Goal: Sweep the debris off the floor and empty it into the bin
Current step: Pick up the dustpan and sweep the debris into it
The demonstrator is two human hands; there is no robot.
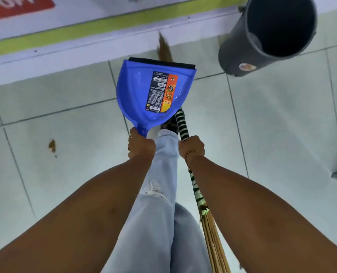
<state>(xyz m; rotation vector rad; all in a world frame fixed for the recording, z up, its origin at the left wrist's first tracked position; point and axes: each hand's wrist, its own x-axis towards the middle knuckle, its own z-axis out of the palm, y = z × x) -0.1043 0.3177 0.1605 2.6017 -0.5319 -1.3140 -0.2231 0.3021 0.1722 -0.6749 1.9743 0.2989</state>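
Tiled floor [272, 134]: left hand [141, 145] grips dustpan [154, 91], right hand [191, 146] grips broom [182, 125], both carried toward the debris [52, 145], bin [268, 34] close.

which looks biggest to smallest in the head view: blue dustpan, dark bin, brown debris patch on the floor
1. blue dustpan and dark bin: they look about alike. The dustpan is held nearer the camera and the bin is cut off at the top edge, so I won't rank them.
2. brown debris patch: clearly smallest.
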